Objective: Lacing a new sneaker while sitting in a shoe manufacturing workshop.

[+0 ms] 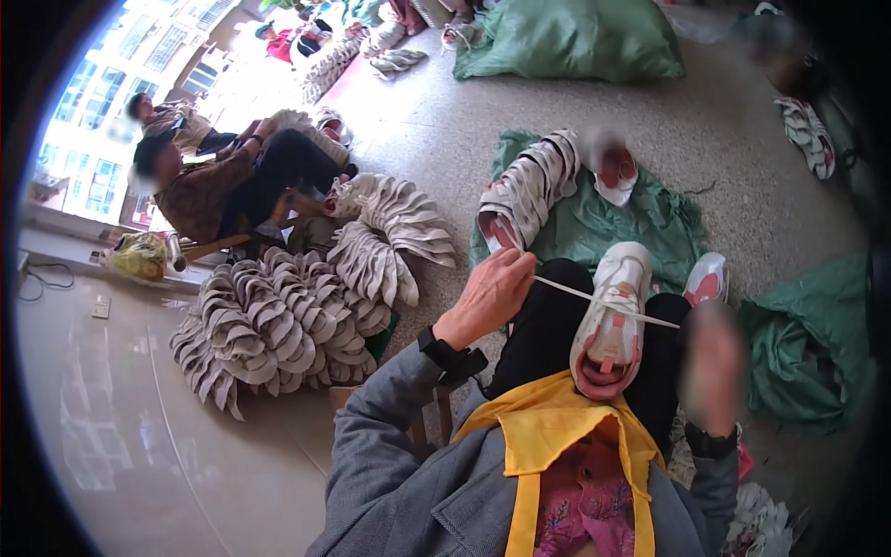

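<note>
On my lap rests a white sneaker (624, 269) with pink trim, toe pointing away from me and its opening toward me. A white shoelace (568, 289) stretches out from both sides of its upper. My left hand (497, 292) is closed on one end of the lace, up and left of the shoe. The other side of the lace runs straight to my right hand (715, 367), right of the shoe; its fingers are blurred, but the taut lace leads into them. Another white and pink shoe (707, 278) sits just beyond my right knee.
A row of nested shoes (534, 181) lies on a green sheet (594, 232) ahead, with a single shoe (614, 176) beside it. Stacked grey shoe pieces (269, 320) are heaped at left near a seated person (209, 190). Green sacks (571, 42) lie at the back and right.
</note>
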Demonstrator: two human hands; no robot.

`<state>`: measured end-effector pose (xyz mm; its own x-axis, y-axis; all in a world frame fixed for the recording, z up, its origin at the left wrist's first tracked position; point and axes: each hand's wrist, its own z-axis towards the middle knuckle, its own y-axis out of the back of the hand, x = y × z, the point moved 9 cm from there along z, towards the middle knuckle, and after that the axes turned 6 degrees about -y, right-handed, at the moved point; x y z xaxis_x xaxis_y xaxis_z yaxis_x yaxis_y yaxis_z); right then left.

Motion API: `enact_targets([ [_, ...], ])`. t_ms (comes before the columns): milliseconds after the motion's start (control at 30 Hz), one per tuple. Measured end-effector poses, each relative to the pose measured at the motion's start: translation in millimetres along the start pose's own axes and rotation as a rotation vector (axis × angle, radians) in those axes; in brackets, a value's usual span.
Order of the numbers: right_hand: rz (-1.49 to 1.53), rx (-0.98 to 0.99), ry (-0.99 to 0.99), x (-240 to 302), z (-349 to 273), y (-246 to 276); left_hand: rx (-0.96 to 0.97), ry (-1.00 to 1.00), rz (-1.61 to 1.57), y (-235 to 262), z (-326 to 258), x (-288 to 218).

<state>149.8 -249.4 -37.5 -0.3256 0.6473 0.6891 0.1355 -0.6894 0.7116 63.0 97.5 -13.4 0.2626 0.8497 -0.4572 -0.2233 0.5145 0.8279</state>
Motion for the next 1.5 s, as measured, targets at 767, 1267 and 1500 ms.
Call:
enact_targets([
  [767,-0.095,-0.182,-0.518,-289,-68,171,-0.16,0.434,0.253,180,-75,196],
  [1267,-0.079,-0.277,-0.565,-351,-80,219,-0.046,0.531,0.307,195,-118,267],
  [1500,-0.045,-0.001,-0.683,-335,-51,161,-0.023,0.421,0.37,192,-62,244],
])
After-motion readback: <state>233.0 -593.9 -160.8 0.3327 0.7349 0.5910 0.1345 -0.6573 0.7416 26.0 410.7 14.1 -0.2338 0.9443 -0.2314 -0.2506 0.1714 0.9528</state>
